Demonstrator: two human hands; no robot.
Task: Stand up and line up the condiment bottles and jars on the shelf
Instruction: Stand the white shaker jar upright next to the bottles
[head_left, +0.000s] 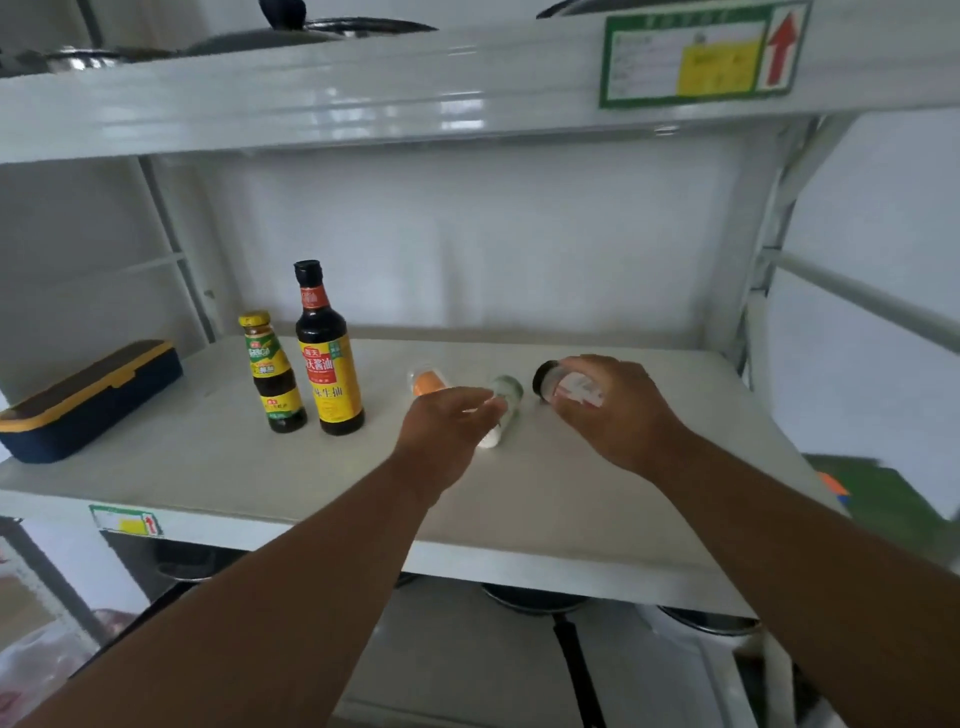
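Observation:
Two dark sauce bottles stand upright on the white shelf (208, 467): a small one with a yellow cap (272, 371) and, right of it, a tall soy sauce bottle (327, 353). My right hand (618, 410) is shut on a small black-lidded jar (563, 387), tilted with its lid pointing left, just above the shelf. My left hand (444, 431) reaches over a white jar with a green lid (501, 410) lying on its side; whether the fingers grip it is unclear. An orange-filled jar (428, 382) lies behind my left hand, partly hidden.
A navy box with a yellow trim (88, 400) lies at the shelf's left end. A shelf above (363, 98) holds pan lids. Metal uprights frame both sides. Pots sit on the level below.

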